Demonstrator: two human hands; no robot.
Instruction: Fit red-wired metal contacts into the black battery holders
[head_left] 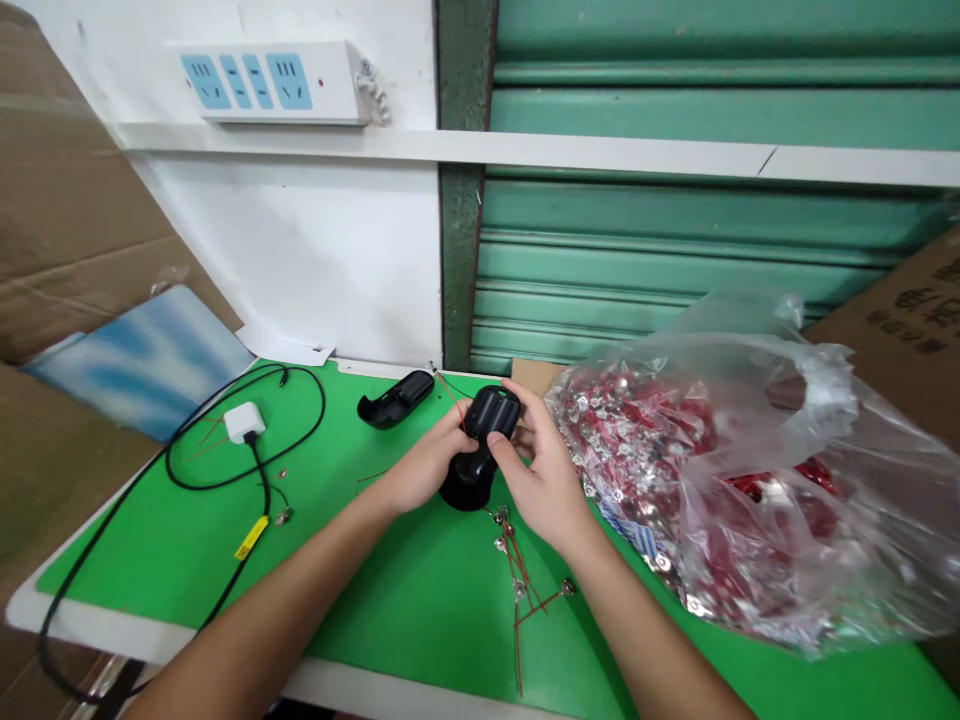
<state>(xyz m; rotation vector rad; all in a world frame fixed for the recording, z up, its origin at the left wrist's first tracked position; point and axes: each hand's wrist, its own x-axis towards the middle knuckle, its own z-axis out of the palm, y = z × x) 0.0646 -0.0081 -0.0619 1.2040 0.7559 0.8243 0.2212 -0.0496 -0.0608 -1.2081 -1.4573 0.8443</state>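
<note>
Between my two hands is a black plastic housing with long hollow slots, its rounded end toward me. My left hand grips its left side, thumb on top. On the right side my right hand holds it too, thumb pressing the surface and fingers behind. A thin red wire rises from the housing near my left fingers, with a small metal piece at its far end. Another black plastic shell lies behind my left hand. Just below the housing lie several metal contacts with red wires.
A clear plastic bag full of red-wired metal contacts fills the right side. At left, a black cable with a white plug curls over the green table mat. A power strip hangs on the wall; cardboard stands at left.
</note>
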